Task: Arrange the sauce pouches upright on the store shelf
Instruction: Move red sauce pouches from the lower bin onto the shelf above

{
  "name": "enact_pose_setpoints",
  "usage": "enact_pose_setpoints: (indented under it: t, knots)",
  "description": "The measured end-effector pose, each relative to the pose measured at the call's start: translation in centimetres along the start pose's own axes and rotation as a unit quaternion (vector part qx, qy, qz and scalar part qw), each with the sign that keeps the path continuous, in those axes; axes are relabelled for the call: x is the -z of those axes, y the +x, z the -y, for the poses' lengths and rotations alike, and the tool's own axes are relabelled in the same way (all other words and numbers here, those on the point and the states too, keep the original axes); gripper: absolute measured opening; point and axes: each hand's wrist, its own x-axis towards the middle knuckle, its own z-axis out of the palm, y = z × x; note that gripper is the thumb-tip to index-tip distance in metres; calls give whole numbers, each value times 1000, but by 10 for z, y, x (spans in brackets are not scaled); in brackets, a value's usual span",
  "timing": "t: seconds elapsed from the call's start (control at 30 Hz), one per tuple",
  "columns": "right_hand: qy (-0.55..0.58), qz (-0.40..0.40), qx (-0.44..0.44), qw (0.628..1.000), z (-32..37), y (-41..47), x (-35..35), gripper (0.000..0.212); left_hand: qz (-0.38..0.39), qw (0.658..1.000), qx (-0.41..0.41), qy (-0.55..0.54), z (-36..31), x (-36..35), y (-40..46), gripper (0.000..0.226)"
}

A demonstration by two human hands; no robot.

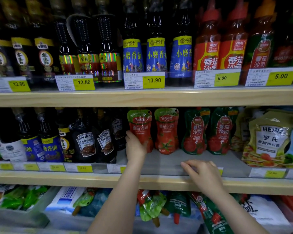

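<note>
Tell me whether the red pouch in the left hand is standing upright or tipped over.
Upright. The red pouch stands on the middle shelf, green top up, the left hand gripping its lower side.

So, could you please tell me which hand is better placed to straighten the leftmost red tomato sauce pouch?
The left hand: it already grips the lower left side of the leftmost red tomato sauce pouch. The right hand rests empty at the shelf's front edge, well clear of the pouch.

A shop; stocked shelves [142, 97] (yellow price tags [153, 80]).
</note>
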Motion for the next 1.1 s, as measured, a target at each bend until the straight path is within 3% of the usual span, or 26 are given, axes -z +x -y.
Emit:
enact_pose_setpoints:
  t: [0.17, 0.3, 0.37, 0.43, 0.53, 0.73, 0.93, 1.1]
  knots:
    - [-10, -3, -9, 1000, 1, 1, 0, 23, 12, 1000, 11, 13, 4, -4, 9, 78]
    - [4, 14, -24, 1000, 6, 4, 2, 22, 21, 1000, 15, 11, -1, 8, -6, 100]
    - [39, 18, -19, 999, 7, 5, 6, 18, -4, 999, -33, 31, 4, 18, -32, 100]
    - [63, 7, 3, 998, 6, 3, 7, 15, -26, 989, -135, 46, 18, 27, -69, 82]
    - [32, 17, 50, 998, 0, -9, 8, 17, -10, 948, -286, 138, 49, 28, -107, 57]
    - [-8, 30, 90, 995, -11, -19, 5, 26, -23, 897, -368, 242, 73, 17, -99, 55]
    - [-21, -38, 69, 997, -3, -16, -7, 18, -59, 842, -476, 245, 93, 15, -71, 55]
    - [-38, -64, 41, 996, 2, -14, -18, 17, -69, 829, -508, 223, 102, 15, -63, 57]
